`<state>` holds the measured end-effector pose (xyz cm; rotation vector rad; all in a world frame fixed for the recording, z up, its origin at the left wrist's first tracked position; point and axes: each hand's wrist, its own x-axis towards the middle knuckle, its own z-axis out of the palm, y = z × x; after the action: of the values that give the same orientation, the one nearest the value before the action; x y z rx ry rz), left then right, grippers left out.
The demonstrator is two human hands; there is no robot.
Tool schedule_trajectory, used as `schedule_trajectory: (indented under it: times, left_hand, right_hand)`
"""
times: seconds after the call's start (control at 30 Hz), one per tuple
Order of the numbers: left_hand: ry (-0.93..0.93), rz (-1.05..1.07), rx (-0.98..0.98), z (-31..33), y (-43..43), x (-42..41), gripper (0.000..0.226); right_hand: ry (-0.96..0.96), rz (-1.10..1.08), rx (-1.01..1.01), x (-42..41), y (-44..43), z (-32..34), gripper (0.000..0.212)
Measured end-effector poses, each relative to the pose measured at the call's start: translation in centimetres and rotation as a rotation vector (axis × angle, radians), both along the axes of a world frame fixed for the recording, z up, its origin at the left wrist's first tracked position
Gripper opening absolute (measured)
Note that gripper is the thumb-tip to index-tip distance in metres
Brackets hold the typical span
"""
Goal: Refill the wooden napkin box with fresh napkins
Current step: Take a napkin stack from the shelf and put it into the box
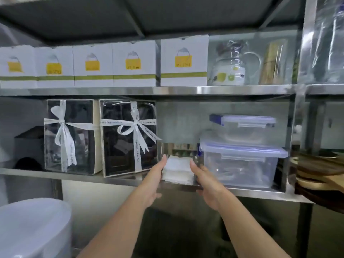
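A stack of white napkins lies on the steel shelf, between a ribboned gift box and a clear plastic container. My left hand rests flat against the stack's left side, fingers straight. On the stack's right side is my right hand, fingers extended along it. Both hands flank the stack; whether they press on it or lift it cannot be told. No wooden napkin box is in view.
Two gift boxes with white ribbons stand left of the napkins. Two stacked clear lidded containers sit to the right. Wooden boards lie far right. White cartons line the upper shelf. A white bin stands lower left.
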<state>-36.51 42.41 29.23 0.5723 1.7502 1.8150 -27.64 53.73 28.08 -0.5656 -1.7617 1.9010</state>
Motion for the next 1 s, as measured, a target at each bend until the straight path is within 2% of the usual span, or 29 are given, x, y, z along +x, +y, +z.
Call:
schedule_trajectory:
  times: [0.13, 0.23, 0.37, 0.43, 0.6, 0.73, 0.8, 0.9, 1.0]
  left_hand:
    - [-0.015, 0.053, 0.013, -0.7, 0.6, -0.4, 0.076]
    - [-0.106, 0.130, 0.063, -0.8, 0.3, -0.3, 0.065]
    - [-0.302, 0.251, 0.156, -0.6, -0.3, 0.1, 0.052]
    - [-0.419, 0.272, 0.202, -0.3, -0.8, 0.4, 0.051]
    - [-0.641, 0.232, 0.252, -0.3, -1.9, 1.0, 0.046]
    - [-0.780, 0.142, 0.201, -1.3, -3.2, 0.5, 0.065]
    - [-0.749, 0.053, 0.152, -1.7, -3.7, 0.5, 0.068]
    - [-0.590, -0.013, 0.041, -2.1, -4.6, 0.9, 0.069]
    - [-0.464, -0.039, -0.026, -2.1, -5.5, 2.0, 0.064]
  right_hand:
    - [-0.034, -0.050, 0.052, -1.0, -0.3, -0.7, 0.058]
    - [-0.030, -0.243, 0.081, -1.5, -1.4, -1.4, 0.051]
    - [0.091, -0.404, -0.185, -2.0, -2.7, -1.9, 0.018]
    - [0.138, -0.419, -0.299, -2.0, -3.1, -2.0, 0.019]
    - [0.136, -0.395, -0.377, -0.8, -3.6, -1.8, 0.018]
    - [0.114, -0.305, -0.384, 0.7, -3.8, -2.2, 0.018]
    - [0.081, -0.251, -0.344, 1.5, -4.0, -2.4, 0.019]
    - [0.057, -0.171, -0.271, 3.2, -4.2, -2.6, 0.022]
    - [0.006, -0.132, -0.152, 5.1, -4.8, -2.3, 0.016]
